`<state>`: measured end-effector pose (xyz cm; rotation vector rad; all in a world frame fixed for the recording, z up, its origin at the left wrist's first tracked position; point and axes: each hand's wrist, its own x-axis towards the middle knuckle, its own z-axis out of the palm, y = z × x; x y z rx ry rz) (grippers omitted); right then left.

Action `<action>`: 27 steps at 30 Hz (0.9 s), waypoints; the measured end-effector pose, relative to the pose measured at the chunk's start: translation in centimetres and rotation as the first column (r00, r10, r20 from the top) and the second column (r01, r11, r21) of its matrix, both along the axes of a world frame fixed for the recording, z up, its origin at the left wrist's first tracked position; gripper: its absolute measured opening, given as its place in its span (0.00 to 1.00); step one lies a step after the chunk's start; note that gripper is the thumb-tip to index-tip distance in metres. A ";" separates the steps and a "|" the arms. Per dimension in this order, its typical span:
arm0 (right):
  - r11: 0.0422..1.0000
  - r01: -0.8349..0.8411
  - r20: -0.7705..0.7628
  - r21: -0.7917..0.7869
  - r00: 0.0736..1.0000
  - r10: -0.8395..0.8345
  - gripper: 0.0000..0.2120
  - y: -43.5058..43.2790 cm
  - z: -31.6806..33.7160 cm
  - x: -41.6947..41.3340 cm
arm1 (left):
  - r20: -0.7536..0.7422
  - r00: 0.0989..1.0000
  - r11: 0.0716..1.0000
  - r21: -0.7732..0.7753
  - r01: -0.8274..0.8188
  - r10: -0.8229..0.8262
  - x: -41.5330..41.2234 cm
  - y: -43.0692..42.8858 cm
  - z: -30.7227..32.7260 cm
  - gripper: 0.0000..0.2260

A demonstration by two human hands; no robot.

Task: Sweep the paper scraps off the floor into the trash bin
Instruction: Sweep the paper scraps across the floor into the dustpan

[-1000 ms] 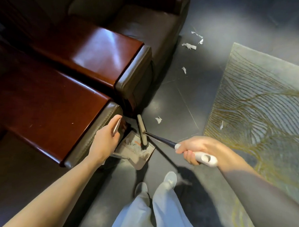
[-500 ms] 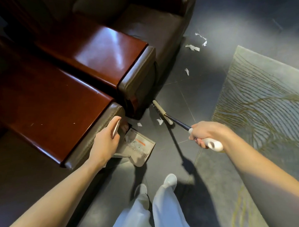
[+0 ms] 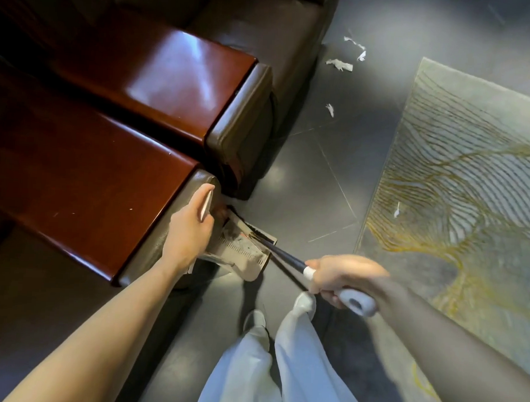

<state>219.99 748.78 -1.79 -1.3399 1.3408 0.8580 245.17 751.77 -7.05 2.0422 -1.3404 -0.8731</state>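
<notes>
Gripping the thin white dustpan handle [image 3: 206,205] in the left hand [image 3: 189,237], fingers curled round it, just beside the leather end of the sofa armrest [image 3: 85,193]. Clamping the right hand [image 3: 342,274] round the white broom handle [image 3: 356,300], at four o'clock from the dustpan [image 3: 249,261]. Pointing the dark shaft [image 3: 285,256] toward ten o'clock, into the mouth of the pan, with the broom head too blurred to make out. Resting the dustpan on the grey floor [image 3: 313,178]. Leaving several paper scraps [image 3: 339,64] on the floor by the sofa, at twelve to one o'clock and well apart from the pan. Leaving a single scrap [image 3: 397,211] at two o'clock on the patterned rug [image 3: 488,134].
</notes>
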 end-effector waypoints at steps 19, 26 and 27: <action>0.571 0.821 0.213 -0.016 0.561 -0.800 0.22 -0.9 2.8 -16.6 | -0.007 0.941 0.936 -0.100 0.337 -0.339 -9.6 -5.4 2.1 0.26; 0.316 0.940 0.257 -0.127 0.339 -0.905 0.12 -4.4 1.1 -25.5 | 0.037 0.888 0.880 -0.122 0.459 -0.458 -20.8 -13.5 1.1 0.24; 0.320 0.937 0.240 -0.141 0.346 -0.907 0.11 -5.3 0.9 -27.3 | 0.054 0.879 0.872 -0.112 0.476 -0.473 -22.6 -14.8 0.7 0.23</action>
